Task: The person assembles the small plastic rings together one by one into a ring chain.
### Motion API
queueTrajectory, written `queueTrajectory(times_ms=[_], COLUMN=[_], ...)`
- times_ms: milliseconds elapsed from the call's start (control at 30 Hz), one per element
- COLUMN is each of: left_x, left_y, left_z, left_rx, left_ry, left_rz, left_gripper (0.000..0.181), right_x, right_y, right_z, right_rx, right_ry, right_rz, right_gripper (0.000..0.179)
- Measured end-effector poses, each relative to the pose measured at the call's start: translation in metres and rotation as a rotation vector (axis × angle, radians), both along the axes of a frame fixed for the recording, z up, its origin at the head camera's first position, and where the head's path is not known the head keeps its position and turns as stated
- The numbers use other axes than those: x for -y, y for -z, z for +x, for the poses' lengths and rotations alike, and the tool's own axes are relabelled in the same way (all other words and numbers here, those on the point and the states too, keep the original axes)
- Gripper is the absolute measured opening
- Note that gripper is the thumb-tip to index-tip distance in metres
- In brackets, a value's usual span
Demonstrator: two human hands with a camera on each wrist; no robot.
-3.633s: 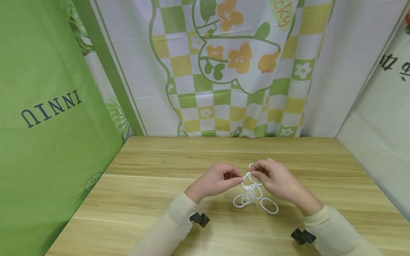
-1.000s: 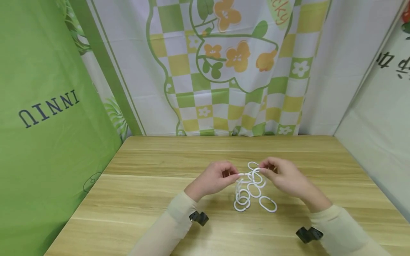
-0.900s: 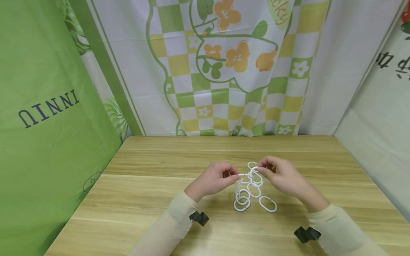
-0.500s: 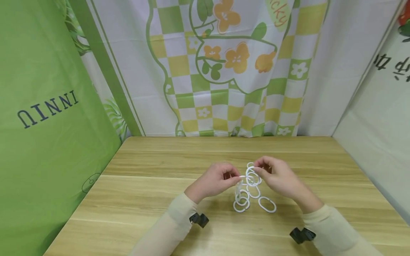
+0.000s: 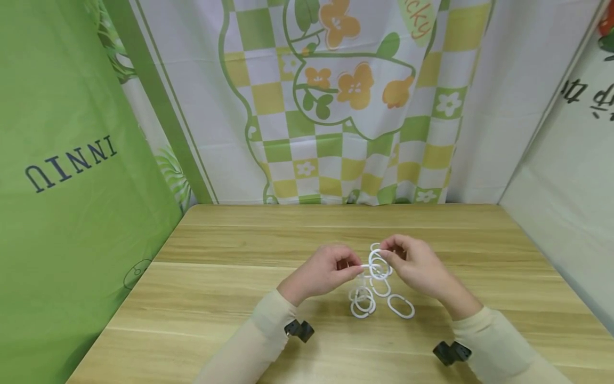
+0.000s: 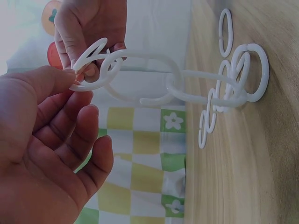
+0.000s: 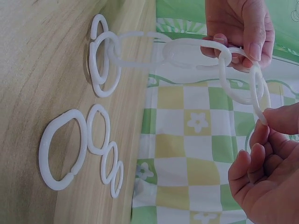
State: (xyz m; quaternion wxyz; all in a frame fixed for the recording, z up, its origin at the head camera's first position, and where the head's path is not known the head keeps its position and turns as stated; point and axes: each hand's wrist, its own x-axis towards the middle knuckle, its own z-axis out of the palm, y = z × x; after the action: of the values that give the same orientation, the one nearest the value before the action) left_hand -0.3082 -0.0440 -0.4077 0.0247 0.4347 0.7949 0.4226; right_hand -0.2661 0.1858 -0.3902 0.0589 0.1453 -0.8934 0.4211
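At nine o'clock hangs a smooth green cloth [image 5: 72, 229] with dark blue letters, beside the pale wood-grain tabletop [image 5: 230, 245]. My left arm, in a cream long sleeve [image 5: 254, 341], comes in from seven o'clock with a small black device [image 5: 298, 330] at the wrist. My left hand [image 5: 326, 272] points to three o'clock, thumb and forefinger pinching a white oval plastic ring [image 6: 96, 85] above the tabletop, the other fingers loosely curled. From that ring a chain of white oval plastic links [image 6: 205, 99] drops toward six o'clock, its lower end lying on the wood. Just to its right, my other pinched piece, a second white oval plastic ring [image 7: 252, 86], crosses the first; whether they are threaded, I cannot tell. Beneath and behind it, three loose white rings [image 7: 107, 128] run from six o'clock up to twelve, and a fourth loose ring [image 7: 43, 149] lies toward five o'clock. My right hand [image 5: 414, 266] holds that second ring between thumb and forefinger, its arm slanting in from five o'clock. At three o'clock stands a white cloth [image 5: 571, 213] with black characters.
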Motion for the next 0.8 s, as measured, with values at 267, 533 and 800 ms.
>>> queueTrajectory(times_ms=[267,533,800], left_x=[0.0004,0.0007,0.0010], left_y=[-0.0012,-0.0031,-0.0002], left_z=[0.0020,0.0015,-0.0007], left_rx=[-0.016,0.018,0.063], left_ry=[0.011,0.039,-0.039], left_rz=[0.005,0.021,0.044], left_gripper=[0.006,0.006,0.010], right_x=[0.0016,0.0029,0.0099], right_y=[0.0001,-0.0006,-0.0020], right_z=[0.0006,0.0019,0.0040], right_rx=[-0.013,0.001,-0.001], right_ry=[0.006,0.045,0.079], right_rz=[0.001,-0.022,-0.087], right_gripper=[0.009,0.010,0.015])
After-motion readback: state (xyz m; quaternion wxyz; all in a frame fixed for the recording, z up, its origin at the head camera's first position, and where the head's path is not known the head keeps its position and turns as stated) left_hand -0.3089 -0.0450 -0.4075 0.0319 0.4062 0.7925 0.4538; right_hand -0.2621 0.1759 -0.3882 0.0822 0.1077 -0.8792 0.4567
